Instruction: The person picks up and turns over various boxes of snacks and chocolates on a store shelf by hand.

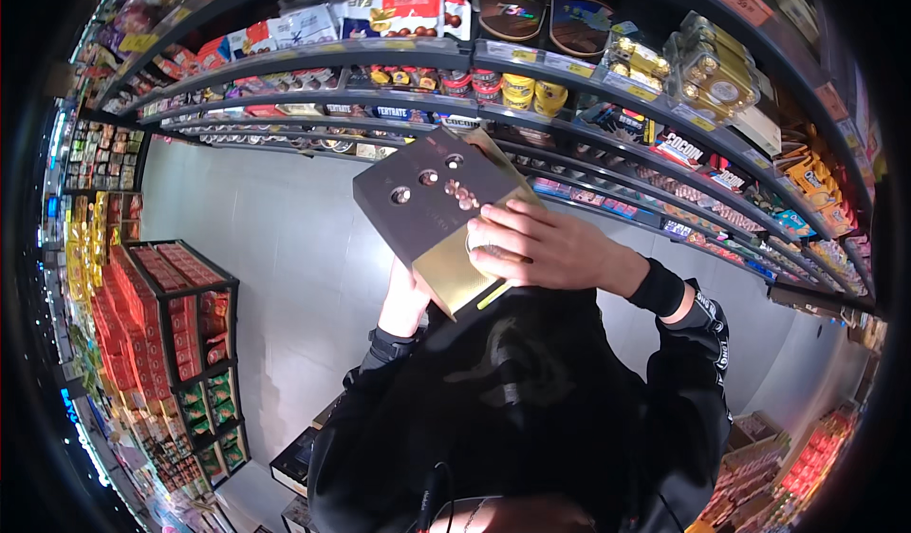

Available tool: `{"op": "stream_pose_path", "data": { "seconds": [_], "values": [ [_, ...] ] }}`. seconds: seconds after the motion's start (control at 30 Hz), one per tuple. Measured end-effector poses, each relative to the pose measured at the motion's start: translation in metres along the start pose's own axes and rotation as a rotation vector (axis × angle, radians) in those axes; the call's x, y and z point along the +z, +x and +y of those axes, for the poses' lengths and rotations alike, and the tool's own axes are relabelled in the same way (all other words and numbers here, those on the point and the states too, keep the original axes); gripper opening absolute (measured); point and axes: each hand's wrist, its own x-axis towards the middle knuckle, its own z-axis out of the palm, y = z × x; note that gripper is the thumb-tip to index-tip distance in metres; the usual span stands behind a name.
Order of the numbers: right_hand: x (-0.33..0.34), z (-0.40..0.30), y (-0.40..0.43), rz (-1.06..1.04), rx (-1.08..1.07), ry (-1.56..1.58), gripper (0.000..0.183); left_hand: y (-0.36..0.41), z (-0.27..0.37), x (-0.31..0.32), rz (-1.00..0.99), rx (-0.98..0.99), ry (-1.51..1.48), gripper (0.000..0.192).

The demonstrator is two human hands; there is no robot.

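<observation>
A dark brown and gold chocolate box [427, 205] is held tilted in front of my chest, its printed face with pictures of round chocolates turned up. My left hand [405, 298] supports it from below at the lower left edge; its fingers are hidden beneath the box. My right hand [530, 245] lies across the gold part near the right edge, fingers spread over the surface. A second gold edge shows behind the box's right side; whether it is a separate package I cannot tell. Shelves of packaged sweets rise just beyond the box.
A long curved shelf rack [427, 54] spans the front and right, with chocolate bags [409, 13], yellow tubs [518, 91] and clear boxes of gold-wrapped chocolates [712, 70]. A black-framed display stand [235, 334] with red boxes [132, 319] stands on the left. Pale floor tiles [306, 205] lie between.
</observation>
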Motion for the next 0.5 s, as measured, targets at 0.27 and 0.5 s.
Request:
{"op": "stream_pose_path", "data": {
  "seconds": [0.27, 0.5],
  "values": [
    [0.012, -0.021, 0.035, -0.044, -0.024, 0.05, 0.035, -0.002, 0.046, -0.04, -0.079, 0.215, 0.288, 0.041],
    [0.017, -0.063, 0.066, 0.131, 0.462, 0.419, 0.057, -0.029, 0.088, -0.07, 0.246, -0.284, -0.535, 0.037]
  ]
}}
